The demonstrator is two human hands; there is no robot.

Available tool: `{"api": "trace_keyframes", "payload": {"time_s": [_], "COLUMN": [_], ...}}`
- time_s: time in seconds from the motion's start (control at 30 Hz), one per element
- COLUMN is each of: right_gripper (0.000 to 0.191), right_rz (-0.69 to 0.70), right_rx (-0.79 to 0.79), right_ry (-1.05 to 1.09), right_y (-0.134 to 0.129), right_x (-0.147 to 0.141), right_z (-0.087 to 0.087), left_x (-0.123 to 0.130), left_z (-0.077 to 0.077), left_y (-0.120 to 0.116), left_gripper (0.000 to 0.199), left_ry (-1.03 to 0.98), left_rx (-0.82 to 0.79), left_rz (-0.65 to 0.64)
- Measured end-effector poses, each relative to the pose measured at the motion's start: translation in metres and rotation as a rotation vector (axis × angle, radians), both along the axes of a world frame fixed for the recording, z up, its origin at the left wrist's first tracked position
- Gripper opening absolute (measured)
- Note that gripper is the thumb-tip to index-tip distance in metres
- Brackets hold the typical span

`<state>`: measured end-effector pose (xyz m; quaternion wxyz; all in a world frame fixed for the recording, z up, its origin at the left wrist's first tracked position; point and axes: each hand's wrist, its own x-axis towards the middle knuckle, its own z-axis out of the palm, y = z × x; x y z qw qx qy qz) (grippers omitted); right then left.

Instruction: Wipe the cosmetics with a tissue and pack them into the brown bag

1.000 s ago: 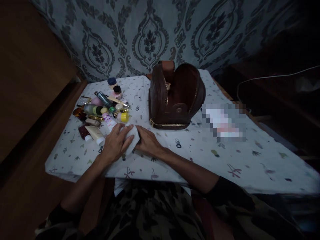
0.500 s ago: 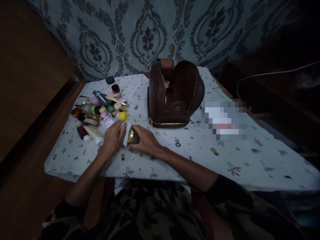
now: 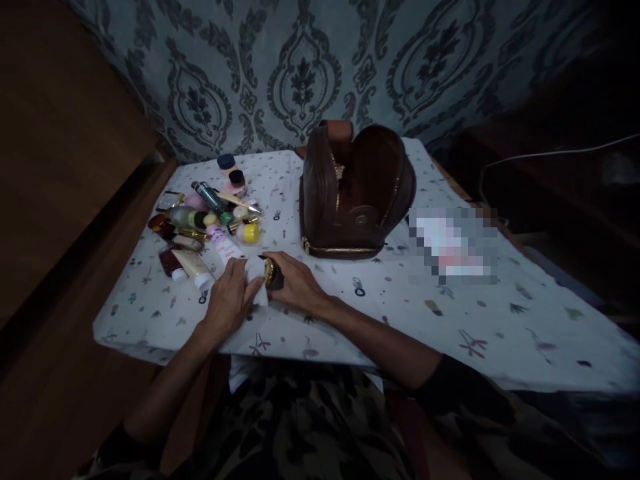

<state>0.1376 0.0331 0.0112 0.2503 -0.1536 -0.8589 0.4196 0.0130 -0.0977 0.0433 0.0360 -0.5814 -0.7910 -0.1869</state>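
My left hand (image 3: 229,298) is closed on a white cloth (image 3: 257,280), which it presses against the end of a dark container with a shiny gold part (image 3: 271,271). Around that container are the fingers of my right hand (image 3: 296,283). Both hands are close together above the front of the table. Just behind my left hand lies a white and purple tube (image 3: 224,244), with a cream tube (image 3: 194,268) to its left. Several more bottles and jars, one with a yellow cap (image 3: 251,233), lie in a loose group at the back left.
An open brown leather bag (image 3: 345,230) stands at the back middle of the table (image 3: 400,347). A blurred, pixelated item (image 3: 453,245) lies to its right. Behind is a patterned wall (image 3: 303,73), and a pale cable (image 3: 560,153) runs at the right.
My left hand and the cloth have moved slightly down and right, and more of the cloth shows between the hands. The whole view has shifted a little.
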Motion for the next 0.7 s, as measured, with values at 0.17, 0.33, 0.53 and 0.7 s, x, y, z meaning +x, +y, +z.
{"api": "trace_keyframes", "payload": {"time_s": [0.17,0.33,0.53,0.7], "right_gripper": [0.065,0.066,0.07,0.076], "right_rz": [-0.001,0.004,0.021,0.022], "right_rx": [0.032,0.053,0.042,0.035], "right_ry": [0.017,0.031,0.038,0.05], "right_y": [0.0,0.0,0.001,0.001], "right_x": [0.0,0.0,0.0,-0.001], "right_z": [-0.004,-0.008,-0.006,-0.006], "left_x": [0.003,0.008,0.009,0.007], "left_z": [-0.006,-0.001,0.007,0.009], "left_y": [0.0,0.004,0.0,-0.006], "left_gripper": [0.047,0.043,0.045,0.044], "left_ry": [0.105,0.219,0.27,0.266], "left_rx": [-0.033,-0.13,-0.24,-0.253], "left_rz": [0.033,0.118,0.177,0.187]}}
